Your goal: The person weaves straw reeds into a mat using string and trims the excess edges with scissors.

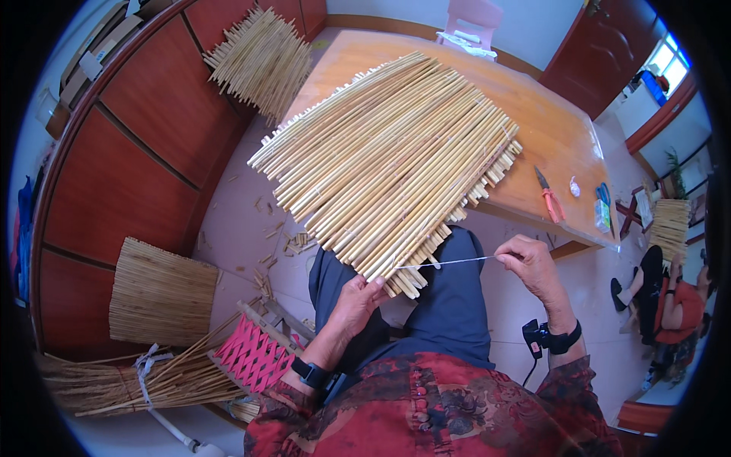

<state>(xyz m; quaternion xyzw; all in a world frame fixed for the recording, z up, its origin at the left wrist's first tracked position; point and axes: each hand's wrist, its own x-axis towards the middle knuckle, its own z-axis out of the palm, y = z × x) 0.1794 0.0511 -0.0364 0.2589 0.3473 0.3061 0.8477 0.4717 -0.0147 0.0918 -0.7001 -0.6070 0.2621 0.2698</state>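
Observation:
A mat of straw-coloured reed stalks (381, 156) lies partly on the wooden table, its near end reaching over my lap. At that near edge my left hand (356, 305) grips the last stalks, thumb on top and fingers beneath. A thin white string (457, 262) runs from the stalks beside my left thumb out to the right, looking taut. Its far end is pinched between the thumb and forefinger of my right hand (531, 265), raised to the right of my knees. Rows of fine stitching cross the mat near its ends.
On the table (541, 145) lie red-handled pliers (550, 202), a small white thread clump (574, 186), blue-handled scissors (603, 194) and a small box (602, 216). A reed mat (161, 293), a tied stalk bundle (106, 387) and a pink-webbed stool (253, 352) stand left. Another person (678, 305) sits right.

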